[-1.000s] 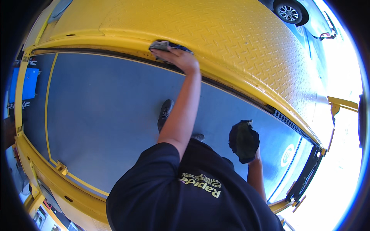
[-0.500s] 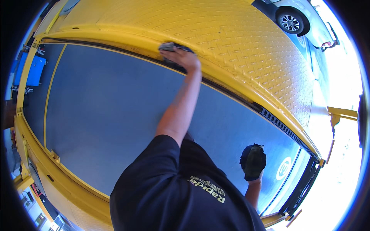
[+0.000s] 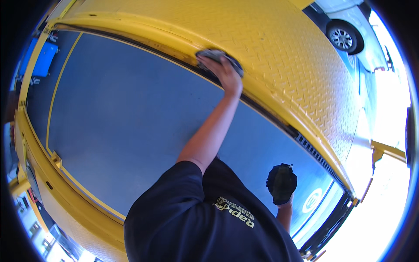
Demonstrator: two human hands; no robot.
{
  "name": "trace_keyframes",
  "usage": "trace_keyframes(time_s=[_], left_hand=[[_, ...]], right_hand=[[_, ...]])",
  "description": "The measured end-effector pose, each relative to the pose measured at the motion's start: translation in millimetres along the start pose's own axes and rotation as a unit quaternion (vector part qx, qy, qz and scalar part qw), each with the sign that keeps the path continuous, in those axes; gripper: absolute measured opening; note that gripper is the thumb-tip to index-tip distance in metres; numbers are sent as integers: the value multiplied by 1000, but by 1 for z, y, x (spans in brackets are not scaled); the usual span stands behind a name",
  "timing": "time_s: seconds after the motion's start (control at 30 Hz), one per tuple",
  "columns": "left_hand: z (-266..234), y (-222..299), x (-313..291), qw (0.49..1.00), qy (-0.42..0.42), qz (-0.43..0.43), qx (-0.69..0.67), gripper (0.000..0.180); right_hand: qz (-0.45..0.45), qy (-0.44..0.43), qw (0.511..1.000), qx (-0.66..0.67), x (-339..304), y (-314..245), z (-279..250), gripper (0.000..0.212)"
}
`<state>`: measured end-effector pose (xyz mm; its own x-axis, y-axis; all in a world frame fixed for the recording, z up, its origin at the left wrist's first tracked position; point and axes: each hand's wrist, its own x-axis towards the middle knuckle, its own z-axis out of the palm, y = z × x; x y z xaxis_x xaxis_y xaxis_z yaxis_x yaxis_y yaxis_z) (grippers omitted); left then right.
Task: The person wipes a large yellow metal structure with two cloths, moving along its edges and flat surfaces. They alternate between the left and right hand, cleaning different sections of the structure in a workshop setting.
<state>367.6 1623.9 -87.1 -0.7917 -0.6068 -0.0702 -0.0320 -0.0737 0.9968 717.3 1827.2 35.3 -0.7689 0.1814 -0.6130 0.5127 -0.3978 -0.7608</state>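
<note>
My left hand [image 3: 224, 74] presses a dark grey cloth [image 3: 217, 55] against the rounded edge of a yellow steel platform [image 3: 279, 61]. Its fingers lie over the cloth, which bunches out on both sides of them. The left arm reaches up and forward from a black short sleeve. At the lower right, my right hand [image 3: 286, 203] shows only around the wrist. A dark, rounded thing with a ragged outline [image 3: 281, 183] covers the rest of it. Whether that is a cloth or a glove I cannot make out, and the fingers are hidden.
A black rail with slots [image 3: 316, 153] runs under the platform edge. Below lies a blue floor [image 3: 126, 100] with a yellow line. A second yellow runway [image 3: 65, 198] curves along the lower left. A blue wheeled cabinet [image 3: 45, 56] stands at left, a white vehicle [image 3: 355, 22] upper right.
My left hand and the cloth have shifted a little to the right along the platform edge. The whole view has tilted slightly. My right hand stays low at the right.
</note>
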Motion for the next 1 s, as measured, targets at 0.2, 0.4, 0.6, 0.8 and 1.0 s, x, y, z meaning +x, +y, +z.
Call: trace_keyframes(time_s=[0.2,0.4,0.6,0.8,1.0], left_hand=[[-31,-33,124,976,111,55,-181,82],[-77,-5,188,963,75,50,-254,83],[-9,4,2,997,-7,35,-62,95],[-46,-27,145,985,92,61,-132,81],[-43,9,124,984,119,68,-113,81]], right_hand=[[-185,86,859,-470,23,-52,18,31],[-156,-18,935,-319,29,-41,26,24],[-67,-38,984,-159,67,-74,67,32],[-78,-51,984,-153,69,-75,57,29],[-17,-89,986,-140,69,-70,49,32]])
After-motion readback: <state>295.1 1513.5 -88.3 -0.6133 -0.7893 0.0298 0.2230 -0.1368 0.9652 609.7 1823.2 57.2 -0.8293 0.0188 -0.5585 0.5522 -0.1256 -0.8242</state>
